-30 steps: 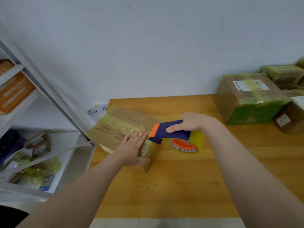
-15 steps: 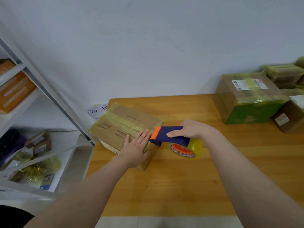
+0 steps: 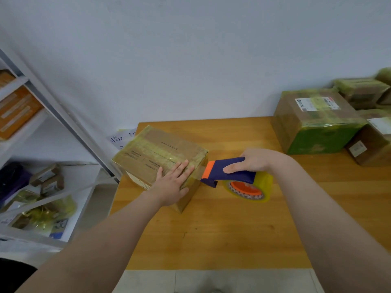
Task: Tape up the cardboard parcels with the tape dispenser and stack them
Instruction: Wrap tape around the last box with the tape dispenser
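A brown cardboard parcel [image 3: 157,150] with yellowish tape strips on top lies at the left end of the wooden table [image 3: 222,229]. My left hand [image 3: 172,183] rests flat on its near right corner, fingers straight, thumb down the side. My right hand [image 3: 254,160] grips the tape dispenser [image 3: 229,173], blue with an orange tip, just right of the parcel. Its clear yellowish tape roll [image 3: 249,188] with an orange core hangs below. A short stretch of tape runs from the dispenser's tip to the parcel's corner.
A large taped box with a white label [image 3: 315,121] stands at the table's back right, with several smaller parcels [image 3: 370,142] beside and behind it. A metal shelf [image 3: 42,123] with small boxes and tape scraps stands left of the table. The white wall is close behind.
My right hand has pulled the dispenser a little to the right, away from the parcel's corner. My left hand and the parcel have slid slightly back on the table.
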